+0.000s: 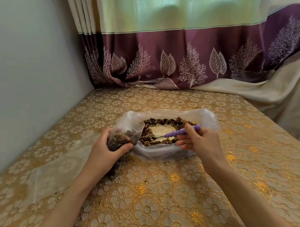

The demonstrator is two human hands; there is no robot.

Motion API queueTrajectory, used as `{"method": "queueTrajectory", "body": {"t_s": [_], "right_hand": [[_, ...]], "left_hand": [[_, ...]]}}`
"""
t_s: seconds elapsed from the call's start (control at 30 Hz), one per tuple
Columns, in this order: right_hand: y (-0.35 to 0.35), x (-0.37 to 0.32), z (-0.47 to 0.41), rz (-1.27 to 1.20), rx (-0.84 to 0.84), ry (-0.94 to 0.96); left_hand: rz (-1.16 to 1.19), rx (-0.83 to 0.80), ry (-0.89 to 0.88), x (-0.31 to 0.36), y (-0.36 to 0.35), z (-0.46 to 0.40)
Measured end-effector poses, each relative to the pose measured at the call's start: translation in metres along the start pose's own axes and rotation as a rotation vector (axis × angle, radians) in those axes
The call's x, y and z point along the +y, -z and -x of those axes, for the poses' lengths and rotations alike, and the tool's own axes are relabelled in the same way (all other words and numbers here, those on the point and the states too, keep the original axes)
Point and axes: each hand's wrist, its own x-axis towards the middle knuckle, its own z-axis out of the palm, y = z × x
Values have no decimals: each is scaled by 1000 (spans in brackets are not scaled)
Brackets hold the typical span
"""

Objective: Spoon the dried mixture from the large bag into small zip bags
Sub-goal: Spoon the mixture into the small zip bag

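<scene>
A large clear plastic bag [206, 120] lies open on the table, with brown dried mixture [165, 121] ringed around a bare patch in its middle. My left hand [104, 149] grips a small clear zip bag [122, 137] partly filled with the mixture, held upright against the large bag's left edge. My right hand [198, 140] pinches a spoon with a purple ribbed handle [180, 131]. Its metal end points left, low into the large bag, near the mixture. The spoon's bowl is mostly hidden among the pieces.
The table wears a gold floral embossed cloth [151, 201]. Several empty clear bags [49, 172] lie flat at the left. A grey wall [29, 76] borders the left side, a purple and green curtain [177, 59] hangs behind, and a beige cloth [276, 96] drapes at the right.
</scene>
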Motion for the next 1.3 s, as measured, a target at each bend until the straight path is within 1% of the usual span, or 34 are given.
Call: {"method": "queueTrajectory", "body": {"t_s": [0.2,0.37,0.6,0.7,0.87,1.0,1.13,1.23,1.3], "right_hand": [[2,-1,-1,-87,107,-41],[5,-4,-2,-105,142,-43],[3,-12,-2,-128,226,82],[-1,-21,0,-149,232,138],[-10,-33,9,-194,150,177],[-22,-36,18,-202,20,193],[-30,-39,24,-178,-94,237],[-34,-41,26,-142,-190,295],[-34,-42,26,-125,-225,325]], "left_hand": [[-27,-27,-12,-1,0,-1],[-55,-37,-17,-6,0,-2],[-63,-37,-26,-6,-1,-1],[-67,-30,-24,-5,-2,-1],[-81,-18,-25,-5,-2,-1],[-67,-12,-12,-4,-3,0],[35,11,9,0,-3,2],[122,51,-8,2,-5,3],[161,71,-13,3,-6,3]]}}
